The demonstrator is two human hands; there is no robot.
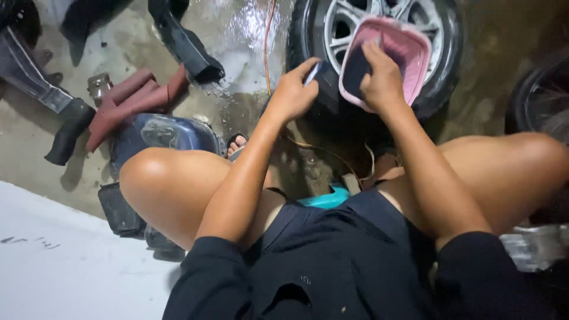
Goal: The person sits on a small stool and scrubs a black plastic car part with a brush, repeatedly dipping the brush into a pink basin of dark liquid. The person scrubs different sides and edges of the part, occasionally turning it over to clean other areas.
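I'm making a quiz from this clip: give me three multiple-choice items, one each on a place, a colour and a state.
1. Where is the pink plastic basin?
A. against the car wheel
B. on the person's knee
C. on the white slab

2. What colour is the folded mat on the floor at left?
A. green
B. dark red
C. yellow

3. How is the concrete floor behind the wheel?
A. dusty dry
B. snow-covered
C. wet, shiny

Answers: 1 A, its rim lies on the black tyre with silver rim, under the right hand; 2 B, plainly maroon; 3 C, it glistens.
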